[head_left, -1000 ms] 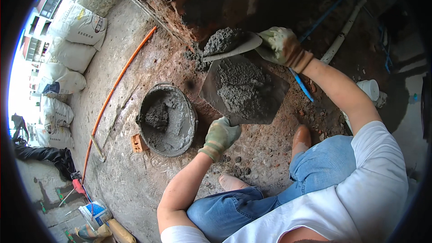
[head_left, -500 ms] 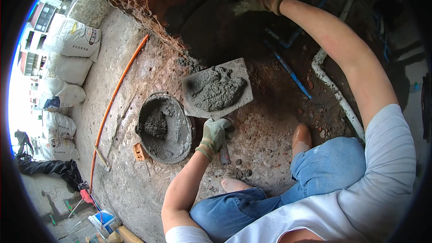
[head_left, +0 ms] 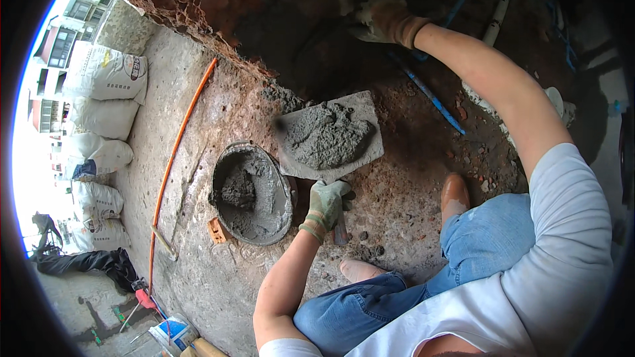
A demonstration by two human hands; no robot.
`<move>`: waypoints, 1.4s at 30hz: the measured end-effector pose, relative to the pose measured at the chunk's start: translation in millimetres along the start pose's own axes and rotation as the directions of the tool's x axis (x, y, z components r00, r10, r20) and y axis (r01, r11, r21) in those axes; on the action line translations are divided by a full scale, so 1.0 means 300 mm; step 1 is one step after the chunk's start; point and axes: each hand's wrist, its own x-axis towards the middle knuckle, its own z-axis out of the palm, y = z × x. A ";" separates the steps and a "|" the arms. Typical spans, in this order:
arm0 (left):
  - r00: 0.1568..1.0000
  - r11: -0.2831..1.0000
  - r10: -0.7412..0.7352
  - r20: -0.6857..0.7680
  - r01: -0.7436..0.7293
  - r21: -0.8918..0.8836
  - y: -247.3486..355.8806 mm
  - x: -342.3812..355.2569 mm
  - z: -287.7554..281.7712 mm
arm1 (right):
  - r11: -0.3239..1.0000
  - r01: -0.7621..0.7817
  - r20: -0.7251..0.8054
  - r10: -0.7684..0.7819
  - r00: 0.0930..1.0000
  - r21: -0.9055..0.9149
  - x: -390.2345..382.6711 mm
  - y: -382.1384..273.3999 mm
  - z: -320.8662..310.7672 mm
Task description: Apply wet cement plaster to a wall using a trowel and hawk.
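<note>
My pale-green-gloved left hand [head_left: 325, 203], centre of frame, clamped on flat, square grey board [head_left: 372, 139] bearing 1 heap of wet grey mortar [head_left: 331, 133]. My gloved right hand [head_left: 383, 21], upper centre, near dark wall [head_left: 284, 26]; too dark, cannot tell its grip. Round, dark, mortar-smeared bucket [head_left: 290, 208] lower left of board.

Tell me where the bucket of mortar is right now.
In the head view, the bucket stands on the ground left of centre, between the orange brick and the mortar-loaded board.
</note>
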 end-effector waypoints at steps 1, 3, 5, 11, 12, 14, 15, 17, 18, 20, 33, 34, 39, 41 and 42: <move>1.000 1.000 -0.008 0.003 0.008 0.016 0.010 -0.005 0.015 | 1.000 -0.001 0.005 0.001 1.000 -0.004 -0.002 0.025 -0.008; 0.999 1.000 0.015 -0.031 -0.016 -0.012 0.006 -0.015 0.031 | 0.999 0.031 -0.154 -0.033 0.988 -0.015 -0.009 0.068 -0.036; 0.999 1.000 0.022 -0.026 -0.022 0.020 -0.010 0.010 0.016 | 0.999 0.045 -0.241 -0.047 0.969 -0.013 -0.015 0.091 -0.065; 0.998 0.998 -0.058 -0.015 0.057 -0.027 0.013 0.037 0.019 | 0.921 0.138 -0.304 -0.023 0.952 0.363 -0.139 -0.063 -0.122; 1.000 1.000 -0.023 -0.010 0.023 -0.021 0.010 0.048 0.012 | 0.824 -0.057 -0.045 0.100 0.994 0.564 -0.191 -0.122 -0.090; 0.998 0.999 0.031 -0.057 -0.032 -0.020 0.004 0.047 0.026 | 0.815 -0.279 0.372 0.084 0.924 0.508 -0.298 -0.265 -0.111; 0.996 0.997 0.015 -0.085 -0.021 -0.076 0.019 0.038 0.041 | 0.837 -0.207 0.278 0.069 0.958 0.507 -0.360 -0.306 -0.116; 0.998 0.996 0.012 -0.058 -0.018 -0.092 0.017 0.037 0.023 | 0.819 -0.056 0.085 0.008 0.996 0.571 -0.427 -0.321 -0.129; 0.998 0.994 0.011 -0.060 -0.017 -0.103 0.012 0.031 0.024 | 0.820 -0.048 0.088 -0.003 0.996 0.571 -0.447 -0.303 -0.142; 0.990 0.993 0.048 -0.135 -0.063 -0.104 0.012 0.020 0.003 | 0.865 0.119 -0.010 -0.131 0.991 0.488 -0.464 -0.280 -0.174; 0.999 0.977 0.034 0.012 -0.036 0.211 -0.105 -0.029 -0.017 | 0.870 -0.173 0.413 -0.039 0.910 0.462 -0.594 -0.438 -0.163; 0.999 0.985 0.031 -0.009 -0.029 0.170 -0.104 -0.004 -0.005 | 0.816 -0.264 0.444 0.010 0.896 0.515 -0.596 -0.446 -0.159; 0.999 0.985 0.010 -0.038 -0.004 0.175 -0.090 0.019 -0.042 | 0.858 -0.117 0.218 0.005 0.976 0.501 -0.560 -0.321 -0.153; 0.996 0.967 0.085 -0.003 -0.082 0.242 -0.077 0.014 -0.054 | 0.920 0.147 0.108 -0.198 0.974 0.363 -0.540 -0.288 -0.138; 0.995 0.908 0.094 -0.036 -0.071 0.412 -0.040 -0.004 -0.034 | 0.929 0.178 0.118 -0.226 0.967 0.325 -0.539 -0.278 -0.125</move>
